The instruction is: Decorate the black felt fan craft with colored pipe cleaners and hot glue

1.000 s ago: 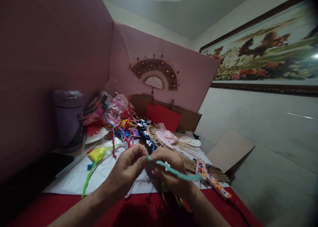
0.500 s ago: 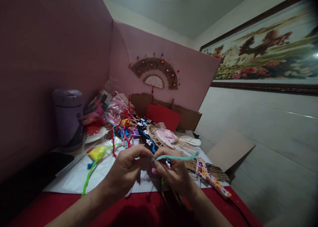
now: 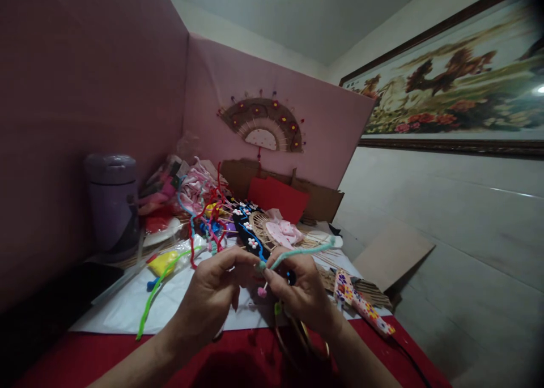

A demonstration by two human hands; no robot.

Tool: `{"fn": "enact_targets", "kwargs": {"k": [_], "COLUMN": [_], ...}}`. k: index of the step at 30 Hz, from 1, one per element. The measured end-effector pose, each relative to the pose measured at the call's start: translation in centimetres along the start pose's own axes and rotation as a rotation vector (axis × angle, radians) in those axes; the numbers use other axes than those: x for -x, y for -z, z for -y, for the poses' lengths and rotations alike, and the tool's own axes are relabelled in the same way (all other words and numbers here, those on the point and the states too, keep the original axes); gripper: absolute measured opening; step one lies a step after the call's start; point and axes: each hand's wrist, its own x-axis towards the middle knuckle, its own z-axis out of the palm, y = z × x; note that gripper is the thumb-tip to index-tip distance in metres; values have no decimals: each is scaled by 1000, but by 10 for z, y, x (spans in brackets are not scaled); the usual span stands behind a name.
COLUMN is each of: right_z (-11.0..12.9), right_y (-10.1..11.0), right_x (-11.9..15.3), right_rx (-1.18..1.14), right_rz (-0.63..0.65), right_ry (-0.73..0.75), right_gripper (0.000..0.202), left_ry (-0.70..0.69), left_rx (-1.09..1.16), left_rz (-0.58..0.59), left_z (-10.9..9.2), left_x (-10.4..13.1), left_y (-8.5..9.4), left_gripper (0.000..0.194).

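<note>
Between my two hands is a pale teal pipe cleaner (image 3: 304, 250), its free end reaching out to the right and its other end wound into a small knob. My right hand (image 3: 301, 286) pinches it between thumb and forefinger. The fingertips of my left hand (image 3: 216, 286) are closed at the knob's left side. Just below the fingertips shows a small pink ball (image 3: 262, 292) on a thin stem; what holds it is hidden. Right behind my hands lies a black fan (image 3: 242, 221) with white flowers and blue trim, partly covered by them.
A bright green pipe cleaner (image 3: 149, 306) and a yellow packet (image 3: 164, 262) lie to the left, before a purple canister (image 3: 113, 207). A flower-patterned glue gun (image 3: 361, 304) with a cord rests on the right. Red paper (image 3: 278, 198) and cardboard (image 3: 321, 201) stand behind the fan.
The knob shows more openly between my fingertips, and the pipe cleaner's free end has tipped upward. The pink ball shows more fully. The view has shifted slightly.
</note>
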Motion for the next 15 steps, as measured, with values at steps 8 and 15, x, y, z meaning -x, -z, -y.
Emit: {"fn": "enact_targets", "kwargs": {"k": [8, 15], "right_z": [-4, -5], "right_y": [1, 8], "right_x": [2, 1], "right_rx": [15, -1], "right_rz": [49, 103], "right_ry": [-57, -70], "right_gripper": [9, 15], "left_ry": [147, 240], "left_rx": [102, 136], "left_rz": [115, 171], "left_z": [-6, -5], "left_x": [-6, -5], "left_y": [2, 3], "left_gripper": [12, 17]}}
